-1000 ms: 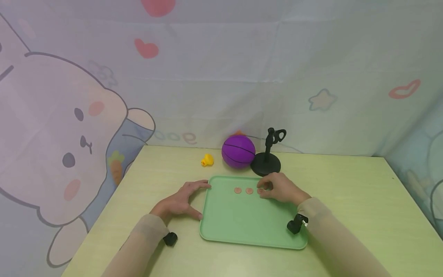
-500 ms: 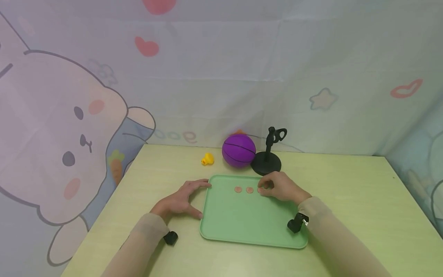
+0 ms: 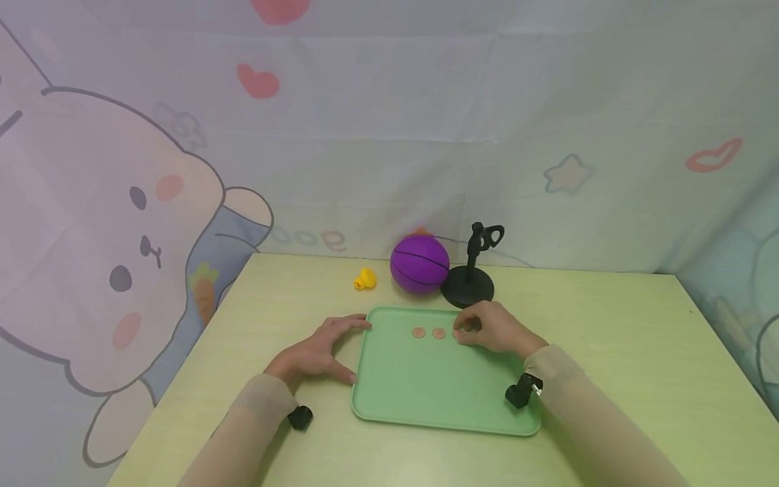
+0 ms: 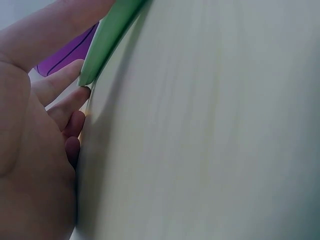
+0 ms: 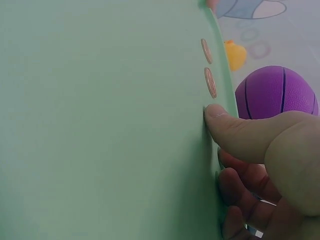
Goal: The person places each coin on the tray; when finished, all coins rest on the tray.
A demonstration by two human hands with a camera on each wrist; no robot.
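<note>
While fingers (image 3: pixel 470 338) obscure one coin (image 3: pixel 455 334), toys (image 3: pixel 420 265) sit behind.

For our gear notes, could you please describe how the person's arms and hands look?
The left hand and right hand are bare. The left sleeve and right sleeve are long and light beige. Near their ends sit a left black block and a right black block, which shows a pale pin.
</note>
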